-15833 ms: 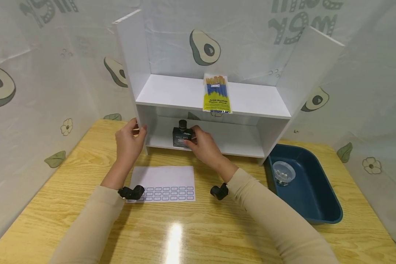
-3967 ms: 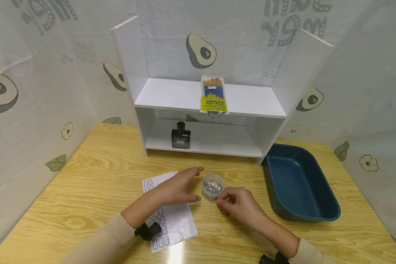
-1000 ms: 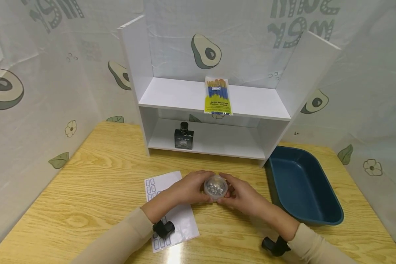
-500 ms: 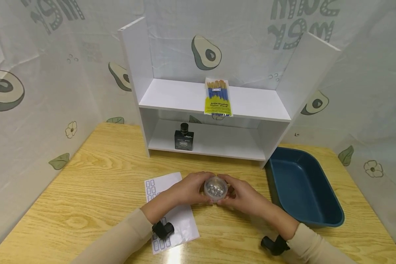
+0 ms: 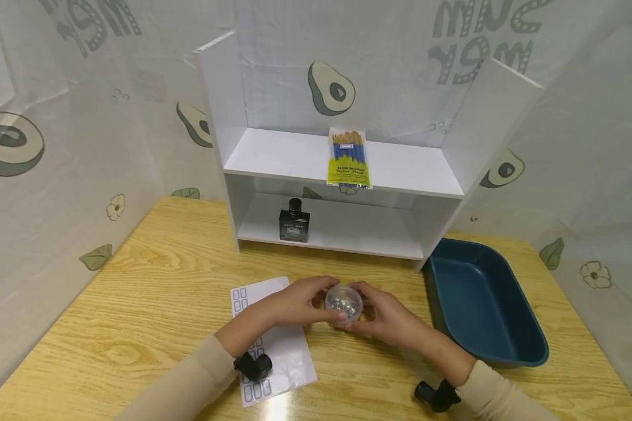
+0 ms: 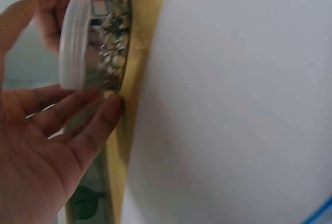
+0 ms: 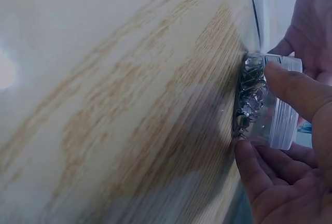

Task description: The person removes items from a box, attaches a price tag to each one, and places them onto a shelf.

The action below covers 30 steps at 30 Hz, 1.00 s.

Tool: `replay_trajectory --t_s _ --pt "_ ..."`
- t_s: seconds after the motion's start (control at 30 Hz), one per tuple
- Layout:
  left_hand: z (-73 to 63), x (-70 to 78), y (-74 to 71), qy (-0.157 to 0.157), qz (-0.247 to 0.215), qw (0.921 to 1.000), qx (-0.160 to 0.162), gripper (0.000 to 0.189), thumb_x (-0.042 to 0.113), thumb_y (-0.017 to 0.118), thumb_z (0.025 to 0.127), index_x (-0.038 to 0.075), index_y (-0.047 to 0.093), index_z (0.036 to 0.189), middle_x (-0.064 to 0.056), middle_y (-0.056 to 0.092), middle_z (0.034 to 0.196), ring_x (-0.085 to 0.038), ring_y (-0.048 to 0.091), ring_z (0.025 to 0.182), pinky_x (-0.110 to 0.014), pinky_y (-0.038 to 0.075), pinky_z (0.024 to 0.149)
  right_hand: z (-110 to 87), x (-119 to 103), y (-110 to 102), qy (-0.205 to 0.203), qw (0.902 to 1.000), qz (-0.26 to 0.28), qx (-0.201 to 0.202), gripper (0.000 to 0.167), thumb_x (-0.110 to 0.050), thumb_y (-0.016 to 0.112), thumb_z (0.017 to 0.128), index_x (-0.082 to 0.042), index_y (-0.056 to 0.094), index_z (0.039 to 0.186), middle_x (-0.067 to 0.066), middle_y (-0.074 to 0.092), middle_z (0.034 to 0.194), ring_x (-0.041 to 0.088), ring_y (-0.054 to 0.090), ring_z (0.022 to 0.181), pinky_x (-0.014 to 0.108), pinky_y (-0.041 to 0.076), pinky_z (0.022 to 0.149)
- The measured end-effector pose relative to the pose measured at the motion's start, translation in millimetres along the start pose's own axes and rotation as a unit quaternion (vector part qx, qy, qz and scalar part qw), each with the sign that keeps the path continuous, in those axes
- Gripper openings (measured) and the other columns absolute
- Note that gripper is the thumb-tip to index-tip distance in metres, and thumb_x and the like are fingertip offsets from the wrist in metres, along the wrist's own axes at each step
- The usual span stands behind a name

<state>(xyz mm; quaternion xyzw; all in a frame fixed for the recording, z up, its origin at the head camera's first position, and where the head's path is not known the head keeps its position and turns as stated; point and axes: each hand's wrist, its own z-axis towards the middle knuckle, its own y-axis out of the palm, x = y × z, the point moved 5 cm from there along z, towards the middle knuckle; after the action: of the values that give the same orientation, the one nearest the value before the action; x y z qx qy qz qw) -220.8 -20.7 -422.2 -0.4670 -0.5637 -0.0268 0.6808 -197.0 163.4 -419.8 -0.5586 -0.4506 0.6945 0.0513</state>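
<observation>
A small, round, clear plastic jar [image 5: 343, 304] of shiny metal pieces, possibly thumbtacks, is upright at the table's front middle. My left hand [image 5: 301, 301] holds it from the left, its thumb across the front of the lid. From the right, my right hand [image 5: 387, 313] grips the jar, its thumb [image 7: 293, 86] beside a small label and its fingers around the other side. Under my left wrist lies a white sheet of blue-framed labels [image 5: 289, 362]. A black perfume bottle [image 5: 294, 227] stands on the lower shelf.
Behind the jar stands a white two-tier shelf [image 5: 274, 153]. A pack of artist brushes [image 5: 349, 166] lies on its upper board, jutting past the front edge. To the right sits a dark blue basin [image 5: 479, 304]. Printed plastic sheeting [image 5: 137, 117] surrounds the table.
Earlier, my right hand let go of the perfume bottle on the lower shelf. The jar came from the basin to the table, and the label sheet turned. Lately, my left thumb slid over the lid's front.
</observation>
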Motion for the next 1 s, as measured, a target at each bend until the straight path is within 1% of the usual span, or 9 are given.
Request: replay_trajectory --t_s 0.17,0.27,0.37,0.47,0.6,0.7,0.77,0.87,1.0 --pt "-8.8 -2.4 -25.7 0.005 -0.015 0.9991 0.039 0.073 0.042 0.068 0.101 0.003 0.043 0.157 -0.02 0.061 0.146 -0.034 0.066 0.127 -0.044 0.057 0.105 1.0 -2 1 0.003 1.0 -0.001 0.004 0.069 -0.023 0.083 0.091 0.0 0.049 0.147 0.017 0.065 0.137 0.032 0.068 0.124 0.044 0.06 0.1" --pt "-16.9 -4.6 -50.2 0.011 0.0 0.9946 0.103 0.063 0.039 0.067 0.102 0.003 0.051 0.151 -0.019 0.065 0.141 -0.035 0.067 0.124 -0.046 0.059 0.101 1.1 -2 1 0.009 0.9999 0.0 0.006 0.07 -0.023 0.083 0.091 0.0 0.048 0.147 0.017 0.065 0.137 0.032 0.068 0.124 0.045 0.059 0.101" --pt "-27.7 -6.6 -76.1 0.009 0.018 0.9823 0.186 0.051 0.035 0.066 0.103 0.003 0.059 0.142 -0.016 0.072 0.13 -0.032 0.071 0.115 -0.045 0.061 0.096 1.0 -2 1 0.014 0.9999 -0.002 0.008 0.071 -0.023 0.084 0.091 0.001 0.048 0.147 0.018 0.065 0.137 0.033 0.068 0.124 0.044 0.059 0.101" --pt "-41.6 -9.0 -101.1 0.013 0.021 0.9584 0.284 0.039 0.029 0.065 0.104 0.001 0.065 0.132 -0.016 0.076 0.118 -0.032 0.074 0.103 -0.045 0.063 0.088 0.6 -2 1 0.016 0.9998 -0.006 0.01 0.071 -0.024 0.084 0.091 0.001 0.047 0.147 0.018 0.064 0.137 0.033 0.068 0.123 0.042 0.059 0.099" --pt "-62.0 -13.8 -127.9 0.023 0.041 0.9114 0.409 0.026 0.019 0.066 0.104 0.0 0.069 0.121 -0.018 0.074 0.11 -0.032 0.074 0.094 -0.031 0.061 0.076 0.0 -1 0 0.016 0.9995 -0.016 0.02 0.072 -0.024 0.084 0.09 0.001 0.047 0.147 0.018 0.064 0.138 0.032 0.068 0.122 0.041 0.06 0.098" --pt "-73.8 -18.5 -141.6 0.018 0.058 0.8765 0.478 0.022 0.014 0.068 0.101 -0.001 0.068 0.117 -0.018 0.071 0.108 -0.031 0.071 0.096 -0.018 0.052 0.071 -0.1 -1 -3 0.022 0.9989 -0.027 0.03 0.073 -0.024 0.084 0.09 0.0 0.047 0.148 0.018 0.063 0.139 0.033 0.068 0.123 0.042 0.06 0.097" --pt "-78.7 -21.6 -147.9 0.014 0.058 0.859 0.508 0.024 0.011 0.069 0.099 -0.003 0.066 0.118 -0.019 0.068 0.107 -0.031 0.068 0.098 -0.011 0.045 0.07 0.1 -2 -5 0.026 0.9984 -0.035 0.036 0.073 -0.023 0.084 0.09 -0.001 0.046 0.149 0.018 0.063 0.14 0.034 0.068 0.124 0.043 0.06 0.097" --pt "-82.2 -25.0 -154.6 0.005 0.044 0.8436 0.535 0.032 0.008 0.07 0.096 -0.006 0.06 0.123 -0.023 0.062 0.113 -0.034 0.064 0.101 -0.007 0.042 0.071 0.7 -4 -10 0.029 0.9976 -0.042 0.046 0.074 -0.02 0.084 0.09 0.0 0.046 0.149 0.019 0.062 0.141 0.036 0.066 0.126 0.044 0.06 0.099" --pt "-80.7 -32.3 -161.2 -0.019 0.007 0.8425 0.538 0.046 0.009 0.069 0.097 -0.004 0.052 0.137 -0.026 0.057 0.125 -0.038 0.063 0.11 -0.018 0.055 0.081 1.5 -8 -20 0.024 0.9973 -0.042 0.055 0.074 -0.019 0.083 0.091 0.003 0.045 0.149 0.021 0.061 0.142 0.036 0.065 0.128 0.045 0.06 0.1"
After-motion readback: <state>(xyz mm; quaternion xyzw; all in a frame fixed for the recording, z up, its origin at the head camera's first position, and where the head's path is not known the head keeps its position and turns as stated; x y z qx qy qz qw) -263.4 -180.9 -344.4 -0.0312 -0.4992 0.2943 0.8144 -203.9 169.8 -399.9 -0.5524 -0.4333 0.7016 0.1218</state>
